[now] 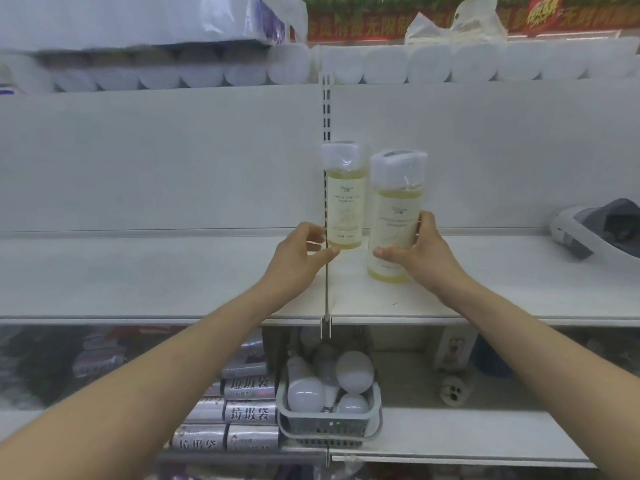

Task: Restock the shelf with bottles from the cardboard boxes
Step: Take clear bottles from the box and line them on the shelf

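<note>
Shelf point(138, 271) of white board runs left to right across the stand, and two matching bottles sit near its middle, just right of the slotted upright point(326, 109). Each is a clear, straight-sided bottle filled with pale yellow liquid. Each has a white cap sealed under clear shrink film and a cream label whose small print is too blurred to read. The far bottle point(346, 202) stands upright close to the back panel. The near bottle point(393, 216) is to its right and closer to the front edge, upright, with its base down at the board; whether it rests there fully I cannot tell. The right hand point(419, 258) grips this near bottle low down, thumb across the front and fingers curled round its right side. The left hand point(301, 254) is half open, fingers loosely bent and holding nothing. Its fingertips are right by the far bottle's lower left corner; whether they touch it I cannot tell. On the shelf's far right lies a grey and white object point(595, 230). Above, white paper rolls point(381, 64) line the top. Below, a grey basket point(325, 427) holds white bulbs point(355, 372), with silver rolls point(249, 410) to its left.
</note>
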